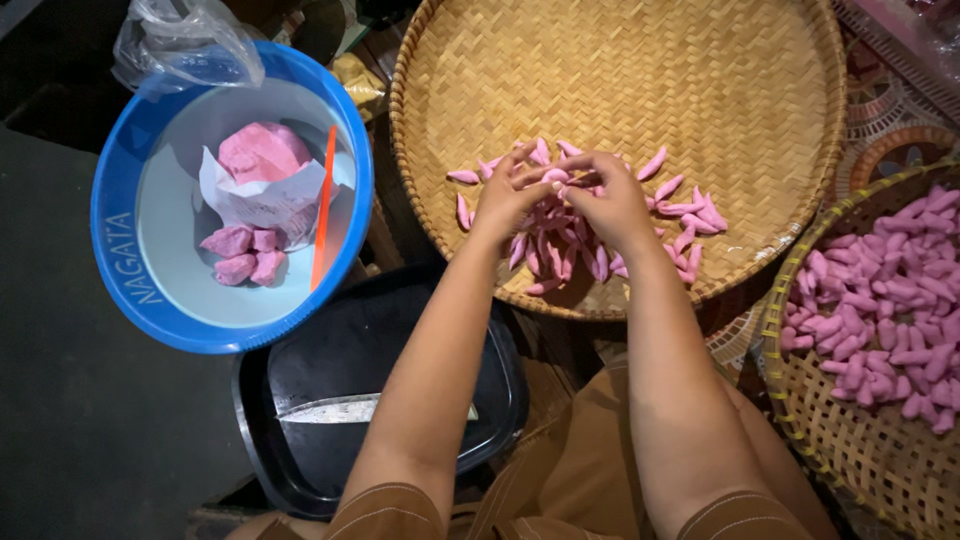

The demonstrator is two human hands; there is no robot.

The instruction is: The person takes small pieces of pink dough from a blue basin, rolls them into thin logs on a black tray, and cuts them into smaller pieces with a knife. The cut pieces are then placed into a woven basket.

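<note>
While both hands meet over the round woven tray (720, 90), the left hand (503, 200) and right hand (612, 200) pinch one small pink dough piece (553, 176) between curled fingertips. Directly beneath and around them lies a scatter of shaped pink dough pieces (690, 212). Well off the left hand sits a blue basin (120, 200) holding pink dough lumps (245, 255) and an orange stick (324, 205); beyond the right hand, a second woven tray (850, 450) is heaped with more pieces

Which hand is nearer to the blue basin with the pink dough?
Left. The left hand works over the round woven tray, on the side facing the blue basin; the right hand is beyond it, farther away.
</note>
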